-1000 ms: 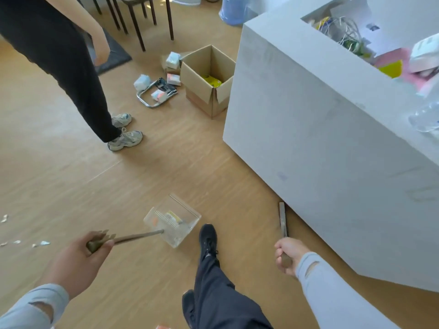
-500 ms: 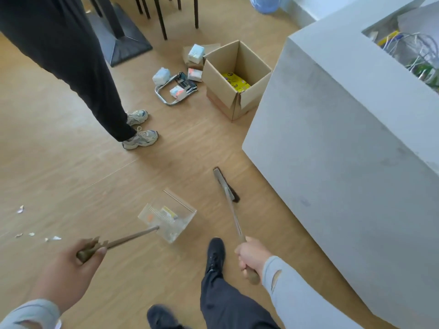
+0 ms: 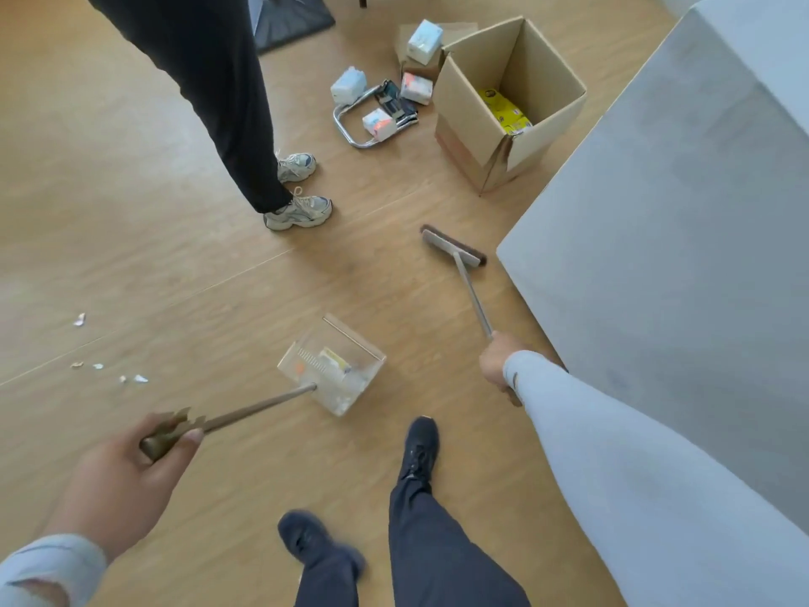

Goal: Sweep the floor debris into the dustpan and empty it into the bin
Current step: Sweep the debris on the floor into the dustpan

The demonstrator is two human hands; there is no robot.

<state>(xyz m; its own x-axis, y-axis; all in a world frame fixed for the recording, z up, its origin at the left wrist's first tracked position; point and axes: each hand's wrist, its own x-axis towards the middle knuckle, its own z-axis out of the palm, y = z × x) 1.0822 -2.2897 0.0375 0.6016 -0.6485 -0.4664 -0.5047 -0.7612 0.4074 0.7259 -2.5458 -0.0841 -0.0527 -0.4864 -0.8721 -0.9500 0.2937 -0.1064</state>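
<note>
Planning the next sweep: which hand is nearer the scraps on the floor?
Left. The left hand, gripping the dustpan handle, is just below-right of the scraps; the right hand holds the broom far right.

An open cardboard box (image 3: 503, 107) stands on a wooden floor (image 3: 131, 212), with yellow packets (image 3: 505, 109) inside it. Just left of the box lie four small wrapped packs (image 3: 423, 40) and a bent metal frame (image 3: 357, 122). Right of the box rises a large grey block (image 3: 678, 234). Further left of the box a second person stands in black trousers (image 3: 219, 81) and pale trainers (image 3: 302, 210). A dark mat (image 3: 289, 19) lies beyond them.
</note>
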